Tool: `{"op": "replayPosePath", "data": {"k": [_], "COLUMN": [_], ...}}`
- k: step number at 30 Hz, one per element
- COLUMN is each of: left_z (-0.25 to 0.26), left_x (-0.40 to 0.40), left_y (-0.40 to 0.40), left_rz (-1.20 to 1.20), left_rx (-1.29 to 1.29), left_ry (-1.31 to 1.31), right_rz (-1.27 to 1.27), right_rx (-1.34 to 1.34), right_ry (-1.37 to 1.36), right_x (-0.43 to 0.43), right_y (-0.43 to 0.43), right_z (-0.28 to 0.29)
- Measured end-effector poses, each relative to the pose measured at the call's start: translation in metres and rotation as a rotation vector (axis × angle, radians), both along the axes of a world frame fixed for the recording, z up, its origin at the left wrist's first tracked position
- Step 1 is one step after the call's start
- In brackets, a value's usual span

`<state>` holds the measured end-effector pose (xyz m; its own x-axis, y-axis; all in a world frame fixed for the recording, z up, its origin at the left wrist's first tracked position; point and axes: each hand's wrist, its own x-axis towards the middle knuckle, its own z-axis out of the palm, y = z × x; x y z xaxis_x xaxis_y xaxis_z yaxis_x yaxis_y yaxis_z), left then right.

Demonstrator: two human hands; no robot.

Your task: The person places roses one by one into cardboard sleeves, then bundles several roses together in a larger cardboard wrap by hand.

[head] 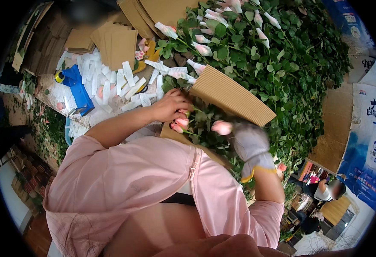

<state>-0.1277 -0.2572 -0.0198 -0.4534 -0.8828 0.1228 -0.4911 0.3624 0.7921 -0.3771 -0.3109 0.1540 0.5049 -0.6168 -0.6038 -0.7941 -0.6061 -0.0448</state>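
My left hand (172, 106), bare, lies with curled fingers against pink rose heads (180, 124) at the left end of a cardboard sheet (170, 132). Whether it grips one is hidden by the fingers. A worn grey glove with a yellow cuff covers my right hand (251, 143), which is blurred. Just left of its fingers is a pale pink rose (222, 127), equally blurred, its stem seemingly in the glove. Leafy stems (207, 123) lie between both hands. Beyond them, a folded corrugated cardboard piece (233, 95) rests slantwise against the foliage.
White foam-net sleeves (94, 72) lie scattered beside a blue tape dispenser (78, 90). Flat cardboard sheets (120, 45) are stacked at the back left. A large heap of rose stems (284, 64), several blooms sleeved, fills the right. Another person (327, 191) is far off at right.
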Motion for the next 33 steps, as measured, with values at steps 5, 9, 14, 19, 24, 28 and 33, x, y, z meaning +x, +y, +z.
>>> {"op": "replayPosePath", "data": {"k": [5, 9, 14, 19, 24, 28, 33], "left_z": [0.009, 0.005, 0.012, 0.012, 0.017, 0.018, 0.027], "left_x": [0.000, -0.002, -0.003, -0.005, 0.002, 0.009, 0.029], "left_y": [-0.002, 0.005, 0.011, 0.008, -0.004, -0.004, 0.042], "left_rz": [-0.022, -0.015, 0.082, 0.060, -0.025, -0.021, 0.444], "left_rx": [0.074, -0.020, -0.205, -0.410, -0.070, -0.049, 0.142], "left_ry": [-0.130, -0.103, -0.259, -0.360, -0.162, -0.082, 0.079], "right_rz": [0.137, 0.284, 0.295, 0.238, 0.113, 0.079, 0.055], "right_rx": [-0.425, -0.743, -0.720, -0.538, -0.241, -0.121, -0.071], "right_ry": [-0.079, -0.325, -0.321, -0.245, -0.093, 0.030, -0.079], "right_x": [0.027, 0.022, 0.013, 0.018, 0.028, 0.030, 0.019], "right_y": [0.011, 0.008, 0.010, 0.010, 0.008, 0.006, 0.011], "right_z": [-0.047, -0.112, -0.126, -0.117, -0.083, -0.009, 0.034]}}
